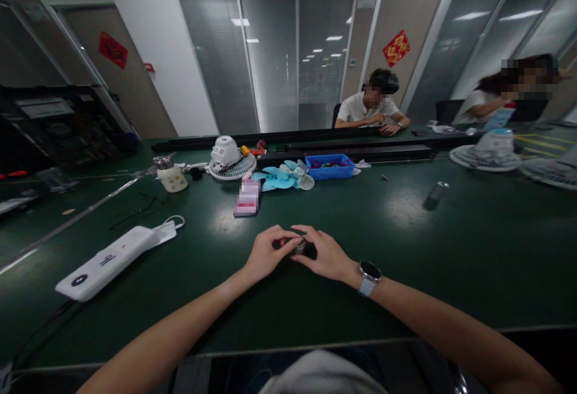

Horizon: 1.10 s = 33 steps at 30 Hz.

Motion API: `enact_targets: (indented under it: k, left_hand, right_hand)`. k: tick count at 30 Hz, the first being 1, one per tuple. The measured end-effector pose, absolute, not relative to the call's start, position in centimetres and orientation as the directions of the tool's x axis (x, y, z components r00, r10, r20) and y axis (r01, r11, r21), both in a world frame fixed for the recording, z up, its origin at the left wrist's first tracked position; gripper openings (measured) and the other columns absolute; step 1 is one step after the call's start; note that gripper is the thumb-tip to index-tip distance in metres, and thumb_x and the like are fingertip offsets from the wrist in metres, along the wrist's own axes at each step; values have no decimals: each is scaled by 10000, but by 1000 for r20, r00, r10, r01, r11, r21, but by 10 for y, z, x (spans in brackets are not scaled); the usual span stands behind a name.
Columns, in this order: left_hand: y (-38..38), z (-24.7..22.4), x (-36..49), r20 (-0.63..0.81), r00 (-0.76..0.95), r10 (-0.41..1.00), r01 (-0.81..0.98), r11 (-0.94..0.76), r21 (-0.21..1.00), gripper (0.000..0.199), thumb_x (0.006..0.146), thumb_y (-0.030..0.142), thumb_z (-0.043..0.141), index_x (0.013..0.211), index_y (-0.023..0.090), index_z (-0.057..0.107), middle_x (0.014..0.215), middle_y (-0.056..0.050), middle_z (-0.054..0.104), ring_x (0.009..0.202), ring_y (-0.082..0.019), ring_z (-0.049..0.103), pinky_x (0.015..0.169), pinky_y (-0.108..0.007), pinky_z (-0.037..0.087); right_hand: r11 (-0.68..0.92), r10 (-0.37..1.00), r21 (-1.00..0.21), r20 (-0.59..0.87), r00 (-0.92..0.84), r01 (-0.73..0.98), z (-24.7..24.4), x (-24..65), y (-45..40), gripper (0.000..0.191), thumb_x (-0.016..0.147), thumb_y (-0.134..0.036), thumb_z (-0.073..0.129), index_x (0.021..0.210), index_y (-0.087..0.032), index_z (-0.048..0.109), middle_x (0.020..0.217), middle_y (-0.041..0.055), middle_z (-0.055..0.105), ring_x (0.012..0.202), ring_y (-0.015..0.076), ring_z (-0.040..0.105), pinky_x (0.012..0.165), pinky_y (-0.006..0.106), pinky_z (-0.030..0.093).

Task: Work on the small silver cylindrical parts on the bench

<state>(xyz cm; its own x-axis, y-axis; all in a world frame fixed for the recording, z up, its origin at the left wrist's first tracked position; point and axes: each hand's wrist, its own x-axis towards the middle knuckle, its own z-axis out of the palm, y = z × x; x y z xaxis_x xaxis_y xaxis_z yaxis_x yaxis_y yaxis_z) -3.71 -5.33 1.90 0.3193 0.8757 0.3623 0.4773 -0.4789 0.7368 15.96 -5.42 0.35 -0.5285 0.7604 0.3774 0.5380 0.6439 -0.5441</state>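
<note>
A small dark metal cylinder point(299, 246) is between my two hands, just above or on the green tabletop; its exact kind does not show clearly. My left hand point(269, 251) is closed, its thumb and index finger pressed to the cylinder's upper left. On the other side my right hand point(328, 254), with a watch at the wrist, curves thumb and fingers about the same piece. Fingers partly hide it. Beyond my hands lie a phone point(247, 197) and light-blue fan blades point(280, 176).
A white power strip-like device point(110, 262) with a cable lies at left. Further back are a cream patterned container point(174, 178), a white fan head point(228, 157) and a blue bin point(330, 167). A silvery cylinder point(437, 193) stands at right. Two people sit across the table point(406, 274).
</note>
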Motion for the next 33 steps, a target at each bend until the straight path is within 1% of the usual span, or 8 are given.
enact_targets:
  k: [7,11,15,20,22,24,28,33]
  left_hand:
    - [-39,14,-55,408,178,895,551,-434,712,323,856,462,590,990,227,766,697,-7,526,644,-141,487,610,-249,391]
    - [-29,2,-63,310,183,933,661,-350,664,287,833,432,608,958,240,781,674,-9,531,620,-148,491,593,-258,366]
    - [-30,-1,-64,216,286,934,713,-358,603,271,839,412,599,982,267,778,707,-30,586,696,-178,536,631,-267,377]
    - [-31,-2,-63,219,314,924,722,-382,576,330,859,457,567,1060,272,753,750,-36,625,720,-182,553,647,-267,387]
    - [-31,-2,-63,231,276,933,705,-360,611,394,875,486,533,1123,247,724,790,-39,650,712,-178,563,644,-265,398]
    - [-30,-3,-63,256,232,938,674,-345,653,425,902,486,483,1156,223,699,844,-45,678,718,-178,580,653,-271,412]
    - [-30,-2,-64,284,170,944,640,-325,697,395,932,425,430,1148,206,679,890,-42,700,734,-181,606,665,-279,427]
    - [-26,-5,-65,267,149,952,633,-300,714,349,917,339,417,1112,202,671,741,-8,650,684,-176,596,637,-264,416]
  right_hand:
    - [632,774,-509,369,-514,584,9,159,-57,415,830,-401,679,1190,-248,540,1103,37,661,899,209,635,837,369,474]
    - [623,780,-526,362,-510,579,13,162,-57,410,826,-395,683,1184,-254,543,1096,26,660,898,198,631,854,365,470]
    - [592,802,-549,331,-497,590,11,161,-59,424,818,-415,685,1188,-262,548,1100,32,659,906,212,631,843,387,480]
    - [496,853,-730,307,-423,470,7,169,-50,430,802,-400,693,1176,-252,540,1043,27,682,918,203,657,840,380,513]
    - [444,889,-782,325,-322,437,9,187,-33,429,806,-393,678,1176,-235,531,1033,39,691,924,198,669,850,370,521]
    - [387,920,-769,363,-151,509,13,219,-11,421,805,-388,666,1170,-225,533,1038,60,696,936,208,673,859,371,519]
    - [73,891,-619,393,228,782,15,304,31,419,779,-366,674,1151,-213,558,1003,90,710,910,245,679,809,371,515]
    - [-288,820,-442,344,457,849,10,376,44,421,761,-368,682,1118,-163,597,985,134,708,916,285,675,763,357,498]
